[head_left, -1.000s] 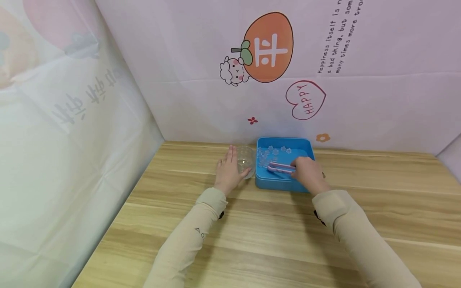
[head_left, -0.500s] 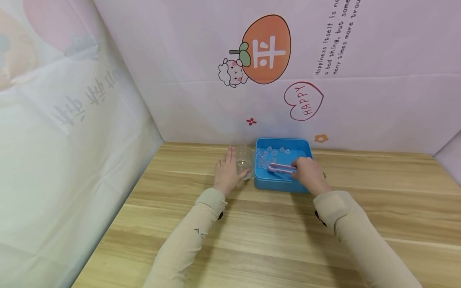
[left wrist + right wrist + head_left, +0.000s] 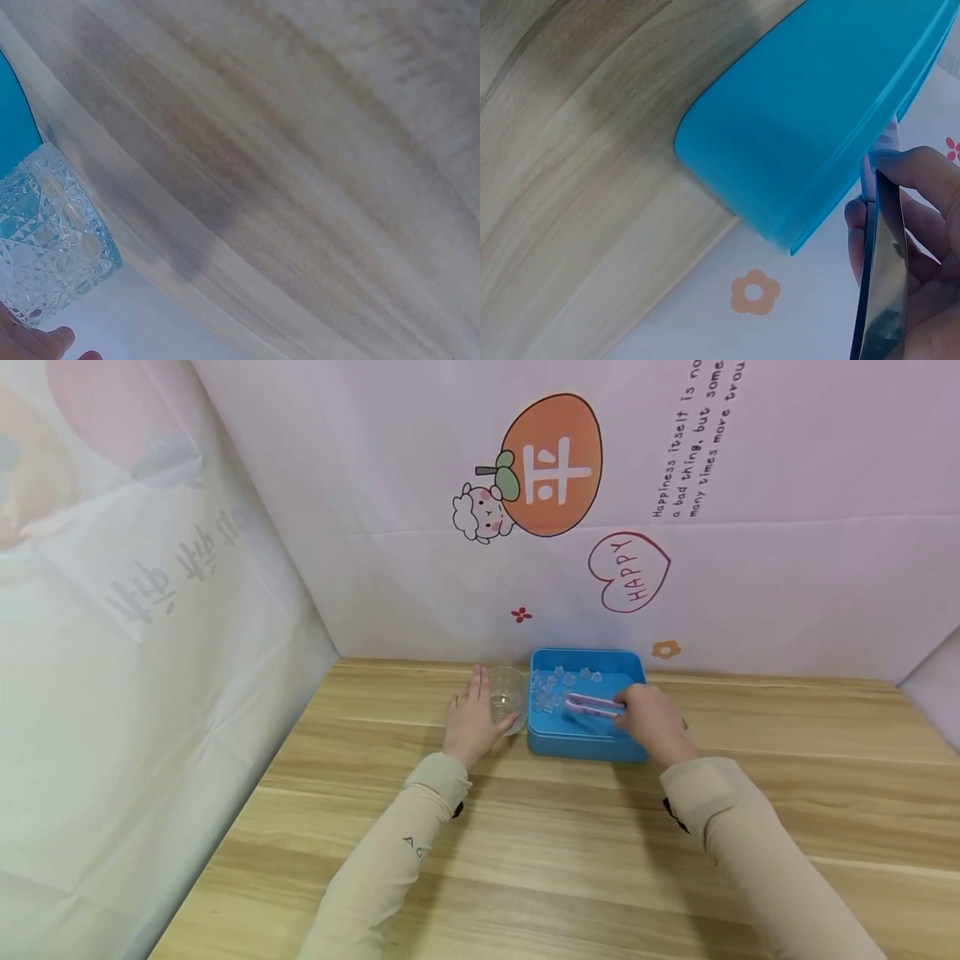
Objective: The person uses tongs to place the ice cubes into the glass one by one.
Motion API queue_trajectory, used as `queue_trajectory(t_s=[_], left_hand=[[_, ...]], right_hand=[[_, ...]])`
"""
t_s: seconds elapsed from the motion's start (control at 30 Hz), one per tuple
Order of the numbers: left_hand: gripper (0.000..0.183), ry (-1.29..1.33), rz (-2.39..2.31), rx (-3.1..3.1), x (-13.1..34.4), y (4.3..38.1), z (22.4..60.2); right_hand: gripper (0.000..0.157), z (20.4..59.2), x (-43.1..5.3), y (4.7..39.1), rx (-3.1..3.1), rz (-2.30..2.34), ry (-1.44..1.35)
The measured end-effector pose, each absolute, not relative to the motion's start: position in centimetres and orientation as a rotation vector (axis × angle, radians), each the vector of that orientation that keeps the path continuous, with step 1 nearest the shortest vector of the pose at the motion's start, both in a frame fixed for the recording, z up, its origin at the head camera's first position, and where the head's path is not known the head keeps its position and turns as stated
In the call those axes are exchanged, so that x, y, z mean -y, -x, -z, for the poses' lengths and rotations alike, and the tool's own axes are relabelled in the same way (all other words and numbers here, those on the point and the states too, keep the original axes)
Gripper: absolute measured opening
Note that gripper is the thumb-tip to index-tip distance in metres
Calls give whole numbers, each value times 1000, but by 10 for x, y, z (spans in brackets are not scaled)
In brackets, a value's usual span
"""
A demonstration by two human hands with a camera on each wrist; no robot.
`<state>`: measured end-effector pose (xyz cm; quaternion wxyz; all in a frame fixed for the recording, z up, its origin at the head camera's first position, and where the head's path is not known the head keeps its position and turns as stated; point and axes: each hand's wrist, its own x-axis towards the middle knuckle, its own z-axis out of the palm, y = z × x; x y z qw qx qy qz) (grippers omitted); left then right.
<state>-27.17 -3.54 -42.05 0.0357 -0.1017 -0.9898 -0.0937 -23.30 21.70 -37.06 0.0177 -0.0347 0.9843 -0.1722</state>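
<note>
My left hand point(image 3: 470, 724) rests against a clear glass cup point(image 3: 507, 700), fingers straight along its left side and thumb across its near side. Diamond-cut facets cover this cup in the left wrist view, where a few fingertips point(image 3: 56, 339) show beside it. Over the blue box point(image 3: 567, 745), my right hand point(image 3: 651, 718) grips pink-and-white tweezers point(image 3: 592, 703), their far end pointing left. Small clear flower-shaped beads point(image 3: 547, 693) lie mostly at the box's left side. In the right wrist view, thumb and fingers hold the tweezers. I cannot tell whether a bead is between their tips.
The box stands right of the cup, both near the back edge of the wooden table point(image 3: 555, 843). Close behind them rises a pink-white printed backdrop point(image 3: 420, 593). A white sheet point(image 3: 150, 710) hangs along the left side.
My right hand and the tweezers have shifted a little to the right, away from the clustered beads. The left hand stays at the cup. The head view has drifted slightly.
</note>
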Motion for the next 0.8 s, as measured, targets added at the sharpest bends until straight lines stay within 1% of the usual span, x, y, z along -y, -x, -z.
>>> queue_trajectory(t_s=[0.53,0.8], left_hand=[[93,315,285,3042,37,272,421],[94,317,281,3038,37,273,422]], right_hand=[[36,356,-227,235,-3091,609,91],[35,346,-224,235,-3140,689,124]])
